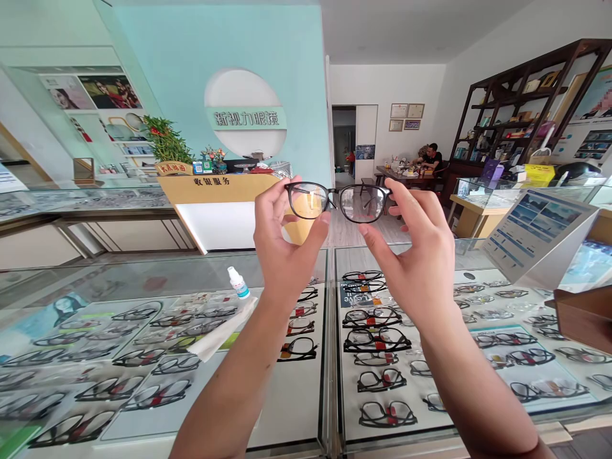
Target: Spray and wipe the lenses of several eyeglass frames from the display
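Observation:
A pair of black-framed glasses (pixel 333 191) is held up in the air above the glass display counter. My left hand (pixel 289 236) grips its left side, thumb at the lower rim and fingers behind the frame's outer corner. My right hand (pixel 414 239) pinches the right side in the same way. The lenses face me, and the left one looks clear while the right one looks darker. Below and left of the glasses, a small white bottle with a blue label (pixel 238 284) stands on the counter beside a white strip of cloth or paper (pixel 220 335).
Rows of eyeglasses (pixel 377 341) lie inside the glass counter (pixel 332 382). A tilted information board (pixel 538 233) and a brown box (pixel 586 319) are at the right. Further back are a reception desk (pixel 220 220) and a person (pixel 433 159) seated at a table.

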Demonstrator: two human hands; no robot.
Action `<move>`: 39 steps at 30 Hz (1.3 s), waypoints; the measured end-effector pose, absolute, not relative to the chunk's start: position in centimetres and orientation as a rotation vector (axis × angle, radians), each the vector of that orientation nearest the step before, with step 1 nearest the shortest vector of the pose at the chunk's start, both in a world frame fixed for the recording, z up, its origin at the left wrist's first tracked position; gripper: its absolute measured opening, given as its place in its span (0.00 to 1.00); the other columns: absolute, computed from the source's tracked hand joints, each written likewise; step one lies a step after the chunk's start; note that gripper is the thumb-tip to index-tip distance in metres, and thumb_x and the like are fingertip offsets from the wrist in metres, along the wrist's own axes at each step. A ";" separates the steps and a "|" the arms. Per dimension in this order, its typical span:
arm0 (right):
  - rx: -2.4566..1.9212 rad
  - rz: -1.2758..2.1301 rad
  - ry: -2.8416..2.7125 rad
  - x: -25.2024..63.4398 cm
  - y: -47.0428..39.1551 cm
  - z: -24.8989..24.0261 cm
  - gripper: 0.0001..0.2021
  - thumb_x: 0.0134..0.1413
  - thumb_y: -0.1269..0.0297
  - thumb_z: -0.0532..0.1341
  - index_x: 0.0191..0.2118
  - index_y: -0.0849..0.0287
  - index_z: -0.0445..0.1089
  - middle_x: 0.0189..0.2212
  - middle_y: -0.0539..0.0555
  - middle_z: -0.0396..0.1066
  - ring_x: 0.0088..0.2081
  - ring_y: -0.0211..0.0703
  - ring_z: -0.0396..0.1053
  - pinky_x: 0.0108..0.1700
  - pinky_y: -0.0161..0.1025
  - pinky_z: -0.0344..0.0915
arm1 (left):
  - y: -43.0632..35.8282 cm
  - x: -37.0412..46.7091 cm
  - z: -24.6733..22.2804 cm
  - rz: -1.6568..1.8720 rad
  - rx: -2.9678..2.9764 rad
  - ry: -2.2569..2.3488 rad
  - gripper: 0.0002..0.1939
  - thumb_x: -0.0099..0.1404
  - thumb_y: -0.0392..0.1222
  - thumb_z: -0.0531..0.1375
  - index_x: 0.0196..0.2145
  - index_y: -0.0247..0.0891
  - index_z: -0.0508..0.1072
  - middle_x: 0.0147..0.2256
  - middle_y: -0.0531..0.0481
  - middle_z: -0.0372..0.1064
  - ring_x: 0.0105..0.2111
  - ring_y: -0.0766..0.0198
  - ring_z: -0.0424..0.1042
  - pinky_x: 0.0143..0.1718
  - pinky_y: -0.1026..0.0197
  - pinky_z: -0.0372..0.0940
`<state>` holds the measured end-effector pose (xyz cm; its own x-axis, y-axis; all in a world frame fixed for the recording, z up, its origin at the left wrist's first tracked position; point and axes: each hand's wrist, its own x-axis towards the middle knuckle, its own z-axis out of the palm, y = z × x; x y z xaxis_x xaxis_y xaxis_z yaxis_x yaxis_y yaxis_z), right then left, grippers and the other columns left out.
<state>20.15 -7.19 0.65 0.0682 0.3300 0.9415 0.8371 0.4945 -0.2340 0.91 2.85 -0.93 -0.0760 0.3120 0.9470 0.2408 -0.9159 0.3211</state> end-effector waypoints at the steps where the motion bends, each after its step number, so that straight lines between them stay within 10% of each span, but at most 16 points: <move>1: -1.059 -0.515 -1.516 20.1 -7.2 0.6 0.28 0.75 0.53 0.64 0.75 0.45 0.68 0.57 0.62 0.75 0.53 0.59 0.78 0.51 0.57 0.83 | 2.8 0.9 -0.9 2.176 2.101 0.634 0.38 0.73 0.65 0.71 0.70 0.51 0.64 0.70 0.36 0.72 0.70 0.40 0.75 0.64 0.39 0.75; 39: -1.108 -0.428 -1.574 20.6 -5.1 -0.3 0.30 0.79 0.50 0.58 0.79 0.50 0.58 0.61 0.67 0.76 0.52 0.61 0.78 0.50 0.59 0.82 | 1.0 1.3 -0.9 2.456 2.164 0.802 0.41 0.66 0.58 0.77 0.70 0.51 0.69 0.68 0.40 0.73 0.69 0.40 0.73 0.62 0.38 0.74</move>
<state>20.65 -5.08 -0.26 0.0489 0.4238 0.9045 0.8235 0.4954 -0.2766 1.33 1.03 -0.85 -0.1600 0.1366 0.9776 0.4667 -0.8622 0.1968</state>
